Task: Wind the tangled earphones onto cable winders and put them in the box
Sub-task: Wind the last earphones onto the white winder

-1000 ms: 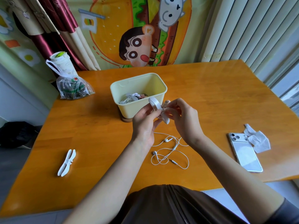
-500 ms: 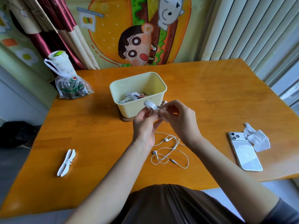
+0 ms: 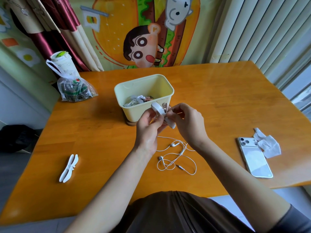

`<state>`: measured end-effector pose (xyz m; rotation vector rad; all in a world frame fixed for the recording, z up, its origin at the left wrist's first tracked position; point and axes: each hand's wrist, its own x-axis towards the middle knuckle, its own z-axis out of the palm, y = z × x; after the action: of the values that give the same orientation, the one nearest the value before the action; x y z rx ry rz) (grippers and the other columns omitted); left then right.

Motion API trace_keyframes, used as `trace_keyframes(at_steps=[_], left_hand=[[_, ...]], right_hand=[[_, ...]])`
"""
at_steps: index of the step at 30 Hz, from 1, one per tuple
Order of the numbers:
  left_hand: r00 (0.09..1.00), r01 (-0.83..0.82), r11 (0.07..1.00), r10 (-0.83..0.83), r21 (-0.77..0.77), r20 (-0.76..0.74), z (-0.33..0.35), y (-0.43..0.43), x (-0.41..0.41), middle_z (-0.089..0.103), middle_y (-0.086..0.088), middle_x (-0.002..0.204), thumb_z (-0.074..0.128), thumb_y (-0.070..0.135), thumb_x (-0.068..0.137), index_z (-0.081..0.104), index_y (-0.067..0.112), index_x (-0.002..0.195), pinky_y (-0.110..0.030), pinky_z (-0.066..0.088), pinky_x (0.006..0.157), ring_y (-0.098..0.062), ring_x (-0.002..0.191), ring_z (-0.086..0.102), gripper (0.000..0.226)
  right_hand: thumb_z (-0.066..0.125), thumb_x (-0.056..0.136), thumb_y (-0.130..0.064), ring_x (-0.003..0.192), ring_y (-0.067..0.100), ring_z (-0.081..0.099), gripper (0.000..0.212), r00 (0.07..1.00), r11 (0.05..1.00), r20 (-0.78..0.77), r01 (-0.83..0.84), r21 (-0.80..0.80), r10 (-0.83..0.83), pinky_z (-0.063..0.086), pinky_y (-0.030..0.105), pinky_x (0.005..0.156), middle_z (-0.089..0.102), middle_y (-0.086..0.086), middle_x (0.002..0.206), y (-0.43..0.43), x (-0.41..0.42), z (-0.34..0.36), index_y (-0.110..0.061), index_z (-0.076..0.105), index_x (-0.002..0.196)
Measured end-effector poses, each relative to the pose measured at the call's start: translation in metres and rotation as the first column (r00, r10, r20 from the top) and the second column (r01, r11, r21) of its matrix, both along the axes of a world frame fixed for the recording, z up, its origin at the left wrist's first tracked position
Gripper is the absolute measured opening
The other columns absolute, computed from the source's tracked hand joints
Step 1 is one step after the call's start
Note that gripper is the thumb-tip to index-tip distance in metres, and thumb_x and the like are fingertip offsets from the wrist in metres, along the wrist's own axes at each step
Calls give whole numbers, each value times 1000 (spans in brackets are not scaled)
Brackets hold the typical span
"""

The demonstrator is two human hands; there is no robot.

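A white cable winder (image 3: 160, 110) is held in the air just in front of the pale yellow box (image 3: 170, 91). My left hand (image 3: 149, 127) grips it from below, and my right hand (image 3: 186, 122) pinches it and a pinkish earphone cable at its top. Inside the box lie several wound earphones (image 3: 138, 100). A loose white earphone set (image 3: 176, 156) lies tangled on the table below my hands. A spare white winder (image 3: 69, 168) lies at the front left of the table.
A white phone (image 3: 255, 159) lies face down at the right, with a crumpled tissue (image 3: 267, 145) beside it. A plastic bag with a cup (image 3: 70, 83) stands at the back left. The orange wooden table (image 3: 218, 101) ends near my lap.
The winder dipped lower and then rose again, turning between my fingers. Both hands stayed in front of the box.
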<state>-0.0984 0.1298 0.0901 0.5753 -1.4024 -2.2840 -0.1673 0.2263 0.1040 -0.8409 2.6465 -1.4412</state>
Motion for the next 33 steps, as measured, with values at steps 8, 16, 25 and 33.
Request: trace_keyframes(at_steps=[8, 16, 25, 33], left_hand=[[998, 38, 999, -38, 19, -42, -5, -2, 3, 71, 3, 106, 49, -3, 93, 62, 22, 110, -27, 56, 80, -13, 103, 66, 33], [992, 111, 994, -110, 11, -68, -11, -7, 4, 71, 6, 103, 48, -4, 93, 61, 20, 111, -28, 56, 81, -11, 101, 65, 33], [998, 62, 984, -63, 168, 0, -18, -5, -1, 70, -3, 107, 48, 5, 95, 63, 20, 114, -26, 56, 74, -16, 99, 67, 28], [996, 69, 982, -78, 175, 46, -20, -9, -5, 67, -10, 114, 48, 8, 97, 62, 16, 119, -27, 55, 75, -18, 100, 65, 28]], right_hand=[[66, 85, -22, 72, 2, 61, 9, 961, 988, 266, -39, -148, 78, 51, 24, 65, 59, -11, 78, 0, -1, -3, -15, 60, 85], [63, 88, -12, 71, 12, 62, 12, 705, 957, 669, -44, -286, 233, 53, 19, 69, 63, 7, 75, 4, -12, 3, -8, 60, 77], [65, 87, -19, 81, 20, 65, 9, 872, 963, 473, 3, -268, 129, 55, 37, 74, 61, 5, 82, -3, -9, -16, -19, 57, 93], [66, 86, -32, 78, 21, 67, 17, 927, 980, 371, 21, -198, 55, 57, 43, 70, 66, 1, 78, -5, -12, -22, -16, 63, 83]])
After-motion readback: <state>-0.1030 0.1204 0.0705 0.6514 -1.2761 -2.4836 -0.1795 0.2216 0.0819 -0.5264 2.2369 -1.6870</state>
